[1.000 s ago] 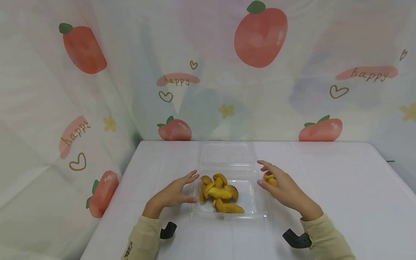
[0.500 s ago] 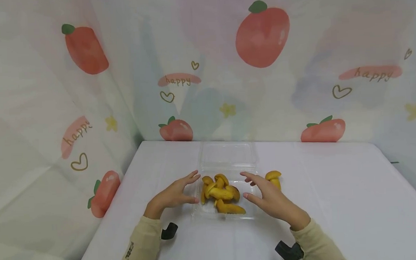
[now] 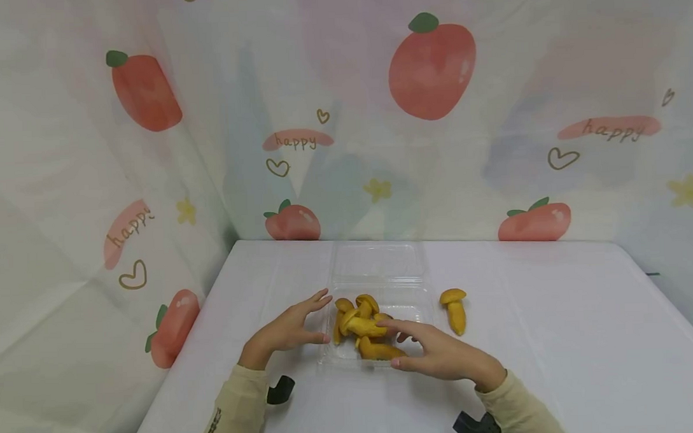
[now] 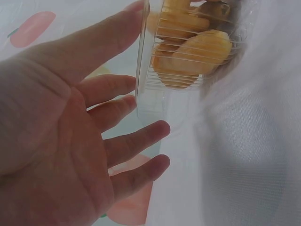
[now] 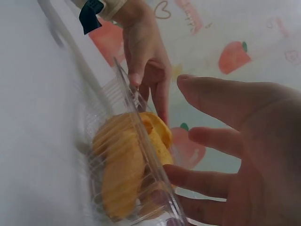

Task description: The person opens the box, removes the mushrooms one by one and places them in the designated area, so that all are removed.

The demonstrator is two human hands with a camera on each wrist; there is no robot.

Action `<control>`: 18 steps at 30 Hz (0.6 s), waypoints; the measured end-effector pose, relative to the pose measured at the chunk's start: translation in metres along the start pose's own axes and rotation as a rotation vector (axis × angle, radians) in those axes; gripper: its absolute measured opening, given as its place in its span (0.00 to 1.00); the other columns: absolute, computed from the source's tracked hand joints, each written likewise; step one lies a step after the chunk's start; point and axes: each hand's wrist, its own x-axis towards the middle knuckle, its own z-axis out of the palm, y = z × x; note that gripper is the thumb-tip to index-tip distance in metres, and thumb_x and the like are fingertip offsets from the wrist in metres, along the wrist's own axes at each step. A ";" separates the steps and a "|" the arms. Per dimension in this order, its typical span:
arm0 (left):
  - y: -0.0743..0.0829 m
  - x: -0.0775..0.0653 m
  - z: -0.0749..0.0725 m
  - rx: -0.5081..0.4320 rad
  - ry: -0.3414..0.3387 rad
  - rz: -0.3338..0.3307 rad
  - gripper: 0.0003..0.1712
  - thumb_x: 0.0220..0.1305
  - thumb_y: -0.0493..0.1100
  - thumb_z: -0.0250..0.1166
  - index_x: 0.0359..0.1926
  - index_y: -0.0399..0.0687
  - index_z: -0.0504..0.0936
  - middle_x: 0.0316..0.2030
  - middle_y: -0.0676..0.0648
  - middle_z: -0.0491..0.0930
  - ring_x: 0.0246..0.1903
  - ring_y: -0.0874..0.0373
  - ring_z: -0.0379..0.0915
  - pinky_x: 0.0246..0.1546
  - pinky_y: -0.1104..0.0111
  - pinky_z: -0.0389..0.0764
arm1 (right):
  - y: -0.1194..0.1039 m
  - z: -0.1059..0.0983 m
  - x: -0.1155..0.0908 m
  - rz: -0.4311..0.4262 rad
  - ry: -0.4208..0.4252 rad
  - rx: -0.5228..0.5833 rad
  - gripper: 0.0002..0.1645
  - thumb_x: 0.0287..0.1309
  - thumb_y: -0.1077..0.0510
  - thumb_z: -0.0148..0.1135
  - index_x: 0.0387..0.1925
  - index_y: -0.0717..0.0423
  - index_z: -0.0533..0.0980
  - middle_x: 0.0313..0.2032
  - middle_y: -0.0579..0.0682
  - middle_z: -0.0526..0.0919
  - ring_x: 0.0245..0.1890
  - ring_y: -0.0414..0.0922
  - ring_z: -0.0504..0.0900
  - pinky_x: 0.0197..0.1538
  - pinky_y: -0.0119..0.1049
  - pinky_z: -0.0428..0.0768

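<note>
A clear plastic clamshell box (image 3: 415, 316) stands on the table with several yellow mushrooms (image 3: 364, 327) in its base. My left hand (image 3: 284, 327) is at the box's left side, fingers spread and thumb at the rim; the left wrist view shows the palm (image 4: 56, 132) facing the wall of the box. Over the front right part of the box reaches my right hand (image 3: 443, 353), its fingers extended and overlapping the mushrooms in the head view. Fingertips lie right at the rim in the right wrist view, and nothing is held. One more yellow mushroom (image 3: 455, 311) lies right of the box.
The box's lid (image 3: 377, 263) is folded back flat toward the rear edge of the white-covered table (image 3: 544, 311). A printed cloth (image 3: 344, 159) hangs behind and along the left. Black curved pieces (image 3: 280, 389) stick out at both wrists.
My right hand has moved left and toward me, from over the lone mushroom to over the box, so that mushroom now shows whole. My left hand stays by the box's left side.
</note>
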 end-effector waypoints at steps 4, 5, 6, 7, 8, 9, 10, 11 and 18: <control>-0.003 -0.001 0.001 -0.002 0.000 0.000 0.48 0.62 0.45 0.73 0.78 0.44 0.60 0.81 0.43 0.49 0.79 0.39 0.46 0.75 0.39 0.55 | 0.001 0.005 0.002 0.009 -0.048 0.001 0.38 0.69 0.42 0.61 0.74 0.50 0.64 0.60 0.52 0.79 0.57 0.52 0.78 0.58 0.51 0.79; -0.003 -0.001 0.001 -0.001 0.001 0.001 0.48 0.62 0.45 0.73 0.78 0.44 0.60 0.81 0.43 0.49 0.79 0.39 0.46 0.75 0.39 0.55 | 0.001 0.007 0.002 0.004 -0.054 0.001 0.38 0.69 0.43 0.61 0.74 0.50 0.64 0.61 0.52 0.79 0.57 0.51 0.78 0.59 0.51 0.79; -0.003 -0.001 0.001 0.001 0.000 0.003 0.48 0.62 0.45 0.73 0.78 0.44 0.60 0.81 0.43 0.49 0.79 0.39 0.46 0.75 0.39 0.55 | 0.001 0.008 0.003 -0.001 -0.059 0.003 0.38 0.70 0.43 0.60 0.75 0.50 0.64 0.62 0.52 0.78 0.57 0.50 0.78 0.59 0.51 0.79; -0.004 -0.001 0.000 0.002 0.000 0.007 0.48 0.62 0.45 0.73 0.78 0.44 0.60 0.81 0.42 0.49 0.79 0.39 0.46 0.75 0.39 0.55 | 0.002 0.010 0.004 -0.003 -0.063 0.005 0.37 0.70 0.43 0.60 0.75 0.50 0.63 0.64 0.52 0.78 0.58 0.49 0.78 0.59 0.51 0.79; -0.003 -0.002 0.000 0.004 -0.001 0.011 0.48 0.62 0.45 0.73 0.78 0.43 0.59 0.81 0.42 0.49 0.79 0.39 0.46 0.75 0.39 0.55 | 0.002 0.011 0.005 -0.008 -0.067 0.008 0.37 0.70 0.44 0.60 0.75 0.49 0.63 0.65 0.52 0.77 0.58 0.49 0.78 0.60 0.51 0.78; -0.003 -0.001 0.000 0.005 -0.003 0.014 0.48 0.62 0.45 0.73 0.78 0.43 0.59 0.81 0.42 0.49 0.79 0.38 0.46 0.75 0.39 0.55 | 0.003 0.012 0.005 -0.012 -0.071 0.007 0.37 0.71 0.44 0.60 0.75 0.49 0.63 0.66 0.51 0.76 0.59 0.50 0.77 0.60 0.52 0.78; -0.002 -0.001 -0.001 0.007 -0.004 0.019 0.48 0.62 0.45 0.73 0.78 0.42 0.59 0.81 0.41 0.49 0.79 0.38 0.46 0.75 0.39 0.55 | 0.003 0.013 0.005 -0.012 -0.073 0.007 0.37 0.71 0.44 0.59 0.75 0.49 0.63 0.68 0.51 0.75 0.60 0.50 0.77 0.61 0.53 0.78; -0.002 -0.001 -0.001 0.008 -0.006 0.025 0.48 0.62 0.45 0.73 0.78 0.42 0.59 0.81 0.41 0.49 0.79 0.38 0.46 0.75 0.39 0.55 | 0.003 0.013 0.006 -0.013 -0.076 0.008 0.37 0.71 0.44 0.59 0.76 0.49 0.63 0.69 0.51 0.74 0.61 0.51 0.77 0.62 0.54 0.78; -0.001 0.001 -0.001 0.014 -0.013 0.033 0.49 0.62 0.46 0.73 0.78 0.43 0.58 0.81 0.41 0.48 0.79 0.39 0.45 0.76 0.40 0.55 | 0.000 0.015 0.004 0.008 -0.098 -0.008 0.38 0.70 0.44 0.60 0.77 0.44 0.61 0.74 0.48 0.68 0.73 0.55 0.68 0.71 0.58 0.70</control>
